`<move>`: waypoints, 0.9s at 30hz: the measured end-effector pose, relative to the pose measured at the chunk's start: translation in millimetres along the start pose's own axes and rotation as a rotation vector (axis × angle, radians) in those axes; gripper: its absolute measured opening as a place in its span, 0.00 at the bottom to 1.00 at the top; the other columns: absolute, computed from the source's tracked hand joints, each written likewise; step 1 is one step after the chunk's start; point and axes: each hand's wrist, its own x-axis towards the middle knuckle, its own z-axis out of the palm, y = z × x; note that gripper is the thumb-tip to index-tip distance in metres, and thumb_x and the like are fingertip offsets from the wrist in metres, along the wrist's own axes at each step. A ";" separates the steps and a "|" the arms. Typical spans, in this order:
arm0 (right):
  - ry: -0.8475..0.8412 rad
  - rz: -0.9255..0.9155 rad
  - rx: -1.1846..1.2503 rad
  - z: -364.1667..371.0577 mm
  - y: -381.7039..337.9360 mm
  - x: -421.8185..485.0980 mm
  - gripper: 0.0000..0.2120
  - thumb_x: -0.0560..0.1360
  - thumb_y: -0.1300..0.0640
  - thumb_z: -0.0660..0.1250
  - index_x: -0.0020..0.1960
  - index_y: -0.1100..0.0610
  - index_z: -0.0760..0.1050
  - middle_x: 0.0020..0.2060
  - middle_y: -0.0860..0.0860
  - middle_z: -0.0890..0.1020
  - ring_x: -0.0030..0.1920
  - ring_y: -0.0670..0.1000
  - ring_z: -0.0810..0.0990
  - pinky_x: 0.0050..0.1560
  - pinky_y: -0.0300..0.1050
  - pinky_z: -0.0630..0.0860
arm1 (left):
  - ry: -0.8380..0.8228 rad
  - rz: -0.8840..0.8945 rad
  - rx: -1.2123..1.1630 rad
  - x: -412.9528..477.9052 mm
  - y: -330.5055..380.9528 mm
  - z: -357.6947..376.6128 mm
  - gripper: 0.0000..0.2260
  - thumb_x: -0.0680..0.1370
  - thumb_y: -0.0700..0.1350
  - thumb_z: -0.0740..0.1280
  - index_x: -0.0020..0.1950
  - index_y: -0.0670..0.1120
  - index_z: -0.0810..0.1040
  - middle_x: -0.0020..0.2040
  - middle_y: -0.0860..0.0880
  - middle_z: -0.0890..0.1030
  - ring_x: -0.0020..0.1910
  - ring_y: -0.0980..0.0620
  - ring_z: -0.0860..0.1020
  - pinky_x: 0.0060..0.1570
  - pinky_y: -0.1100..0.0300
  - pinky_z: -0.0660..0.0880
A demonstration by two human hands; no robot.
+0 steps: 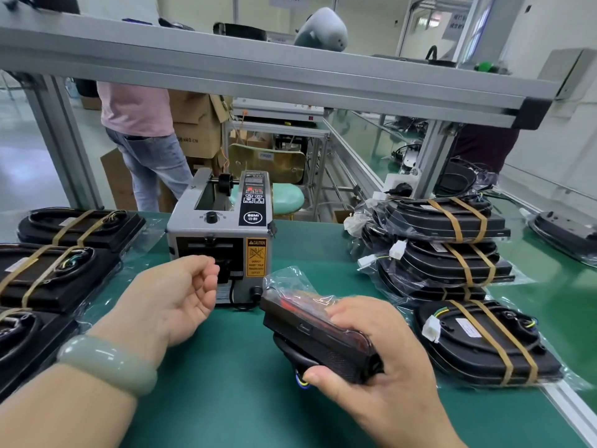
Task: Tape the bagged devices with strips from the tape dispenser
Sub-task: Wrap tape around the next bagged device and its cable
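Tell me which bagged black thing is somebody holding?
The bagged device gripped by the right hand, in front of the tape dispenser; every other one lies untouched.

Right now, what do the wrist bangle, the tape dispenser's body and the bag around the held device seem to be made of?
Bangle: pale green, glossy, slightly translucent, so probably jade or glass. Tape dispenser body: grey painted sheet metal, judging by flat panels and sharp folded edges. Bag: thin clear plastic film; it crinkles and glints.
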 end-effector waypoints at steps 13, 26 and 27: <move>0.004 -0.005 0.001 -0.4 -0.8 -1.6 0.20 0.64 0.47 0.75 0.52 0.53 0.74 0.49 0.49 0.81 0.52 0.50 0.79 0.52 0.50 0.75 | 0.250 0.140 0.127 17.9 -2.9 9.2 0.04 0.77 0.44 0.68 0.43 0.45 0.77 0.32 0.50 0.79 0.20 0.60 0.73 0.17 0.72 0.66; 0.029 0.015 0.024 -1.2 -0.7 -1.4 0.20 0.64 0.48 0.75 0.52 0.51 0.74 0.49 0.45 0.80 0.52 0.50 0.79 0.53 0.47 0.75 | 0.197 0.099 0.064 15.5 -9.4 2.4 0.08 0.79 0.45 0.66 0.41 0.45 0.76 0.36 0.50 0.80 0.17 0.63 0.73 0.18 0.72 0.68; 0.025 0.011 0.019 -1.0 -0.8 -1.5 0.20 0.64 0.48 0.75 0.52 0.52 0.74 0.49 0.46 0.81 0.52 0.50 0.79 0.53 0.47 0.75 | 0.189 0.094 0.055 15.1 -7.7 3.3 0.07 0.79 0.45 0.67 0.42 0.46 0.76 0.36 0.50 0.80 0.18 0.63 0.73 0.18 0.72 0.69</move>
